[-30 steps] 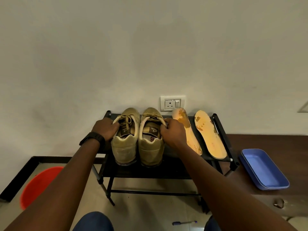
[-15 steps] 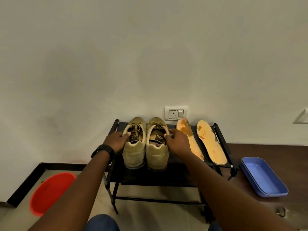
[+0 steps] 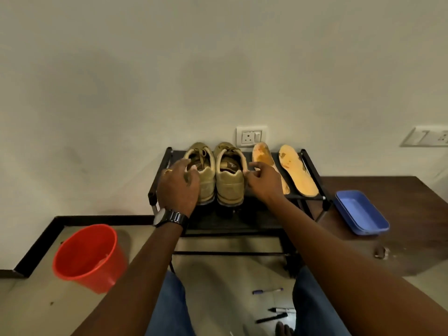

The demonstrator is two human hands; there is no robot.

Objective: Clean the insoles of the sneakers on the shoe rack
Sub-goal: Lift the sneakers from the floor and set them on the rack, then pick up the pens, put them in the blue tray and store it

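We note the left hand (image 3: 178, 187) covers the outer side of the left sneaker (image 3: 207, 167). The right hand (image 3: 263, 181) hides part of the left insole (image 3: 261, 154); whether it pinches the right sneaker (image 3: 229, 184) we cannot tell. A wall switch plate (image 3: 426, 136) is cut by the right edge.

Your left grip (image 3: 178, 187) has let go of the left sneaker's (image 3: 208, 177) outer side and risen, and its fingers now spread loosely over the heel. Your right grip (image 3: 264, 181) has drawn back from the right sneaker's (image 3: 229, 180) collar toward its heel. Its fingers are half curled, with the tips just beside the rim, and whether they touch it cannot be made out. Your head has pulled back and tipped down. The red bucket (image 3: 88, 257) now shows whole, and your knees (image 3: 169, 306) and the pens (image 3: 268, 291) on the floor have come into view.
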